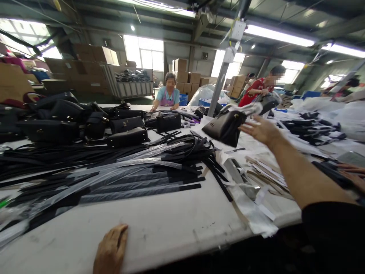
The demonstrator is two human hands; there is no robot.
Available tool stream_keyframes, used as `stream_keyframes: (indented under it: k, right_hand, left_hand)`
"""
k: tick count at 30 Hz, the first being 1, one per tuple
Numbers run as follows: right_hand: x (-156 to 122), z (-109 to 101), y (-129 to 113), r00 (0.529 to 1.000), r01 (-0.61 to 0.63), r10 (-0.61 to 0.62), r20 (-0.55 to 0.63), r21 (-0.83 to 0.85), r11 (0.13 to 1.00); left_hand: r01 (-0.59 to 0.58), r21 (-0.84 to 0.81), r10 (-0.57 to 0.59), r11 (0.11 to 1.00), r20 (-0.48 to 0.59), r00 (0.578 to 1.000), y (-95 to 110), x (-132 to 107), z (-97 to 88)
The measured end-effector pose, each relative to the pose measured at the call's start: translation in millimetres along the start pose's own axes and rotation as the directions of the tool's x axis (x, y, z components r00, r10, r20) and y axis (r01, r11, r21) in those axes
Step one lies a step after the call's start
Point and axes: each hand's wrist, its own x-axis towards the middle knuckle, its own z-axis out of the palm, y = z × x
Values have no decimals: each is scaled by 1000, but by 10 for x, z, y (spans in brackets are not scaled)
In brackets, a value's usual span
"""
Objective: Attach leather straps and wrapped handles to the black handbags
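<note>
My right hand [261, 131] reaches far across the table, its fingers stretched out and apart. At their tips is a black handbag [224, 127], tilted, with white wrapping around its handle. Whether the fingertips touch the bag I cannot tell. My left hand [111, 249] rests on the near part of the white tabletop [171, 232], its fingers curled in and nothing visible in them. Beyond it lie many black straps [182, 177], some in clear plastic sleeves.
Black handbags [54, 121] are heaped at the back left. Paper and card strips [266, 173] lie below my right forearm. A metal post [221, 83] rises behind the handbag. One person [169, 95] faces me across the table; another [256, 91] stands right. Someone else's hand [353, 173] shows at the right edge.
</note>
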Motion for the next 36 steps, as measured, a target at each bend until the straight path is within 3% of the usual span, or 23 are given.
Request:
stream_keyframes:
  k: [2, 3, 5, 8, 11, 14, 18, 20, 23, 26, 28, 32, 34, 36]
  right_hand:
    - [345, -293, -71, 986, 28, 20, -166, 280, 960]
    - [440, -334, -25, 977, 43, 31, -209, 341, 939]
    - [444, -176, 225, 982, -21, 76, -172, 302, 953]
    - [73, 527, 863, 965, -224, 225, 134, -26, 974]
    - [-457, 1386, 1490, 921, -224, 269, 283, -181, 958]
    - [-894, 2062, 1915, 919, -76, 176, 354, -280, 957]
    - [-1272, 2571, 2409, 920, 176, -23, 391, -359, 917]
    - [-1375, 2676, 2691, 855, 491, -309, 417, -460, 740]
    - [-1406, 2705, 3033, 724, 686, -516, 458, -559, 466]
    - [-1355, 2674, 3170, 659, 732, -568, 492, -595, 333]
    - [-1323, 2656, 3180, 634, 747, -576, 516, -601, 284]
    - [-1286, 2634, 3170, 583, 776, -590, 558, -597, 202]
    - [-1261, 2620, 3185, 549, 791, -609, 572, -591, 158]
    - [-1228, 2596, 3220, 524, 801, -621, 583, -586, 125]
  left_hand:
    - [1, -6, -1, 1000, -29, 1000, 80, 33, -46]
    - [11, -11, -12, 1000, -37, 999, 111, 47, -64]
    - [31, -18, -32, 999, -38, 999, 151, 61, -88]
    - [70, -42, -71, 997, -15, 997, 179, 52, -103]
    - [120, -72, -120, 990, 8, 993, 221, 42, -122]
    - [177, -95, -175, 980, 25, 984, 292, 55, -164]
    - [278, -167, -262, 946, 116, 958, 385, 84, -241]
    - [343, -233, -309, 910, 172, 935, 401, 105, -279]
    - [455, -377, -383, 807, 252, 889, 335, 227, -328]
    - [534, -489, -436, 690, 307, 846, 106, 577, -336]
    - [522, -517, -444, 678, 278, 852, -133, 949, -289]
    - [413, -482, -389, 773, 155, 908, -726, 1843, -28]
    - [388, -357, -386, 850, 81, 919, -1028, 2262, 167]
    - [386, -305, -394, 870, 37, 918, -1302, 2626, 377]
